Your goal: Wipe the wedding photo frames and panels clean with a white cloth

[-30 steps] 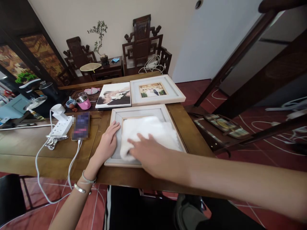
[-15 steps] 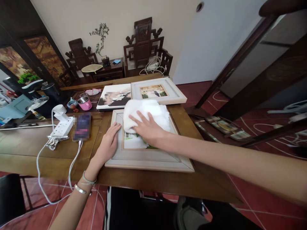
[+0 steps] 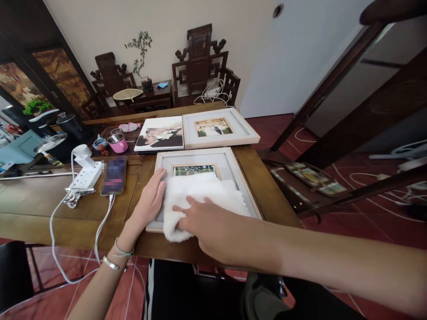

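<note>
A pale wooden picture frame [image 3: 242, 171] lies face up near the table's front edge, its photo mostly covered. Over its lower part is a fluffy white cloth [image 3: 203, 189], which droops past the front edge of the frame. My right hand [image 3: 216, 226] presses down on the cloth, fingers bent into it and the thumb side sunk in its folds. Against the frame's left side rests my left hand [image 3: 150, 195], fingers stretched out and lying along the edge. Part of the frame's front is hidden by the cloth and my right forearm.
Behind lie a second framed photo [image 3: 247, 129] and a photo panel [image 3: 160, 133]. To the left are a phone [image 3: 114, 175] on a charging cable, a power strip [image 3: 87, 175] and a pink mug [image 3: 117, 143]. A white cable [image 3: 53, 240] hangs off the table's front.
My right hand has drawn the white cloth toward me, from the frame's upper part to its front edge. The photo's top strip now shows. My left hand stays put.
</note>
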